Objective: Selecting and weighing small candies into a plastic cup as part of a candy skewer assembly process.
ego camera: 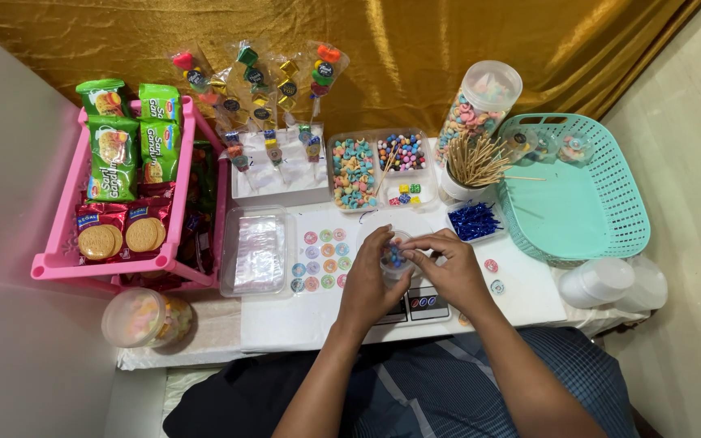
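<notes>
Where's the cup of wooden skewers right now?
In the head view, the skewer cup stands toward the back right of the table, between the divided candy tray and the teal basket, just in front of the tall candy jar.

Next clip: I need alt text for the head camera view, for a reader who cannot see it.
Seen from above, a person's left hand and right hand together hold a small clear cup of coloured candies over a white table. Around them lie a sticker sheet, a pink basket of biscuit packs, a cup of wooden skewers and a teal basket.
</notes>
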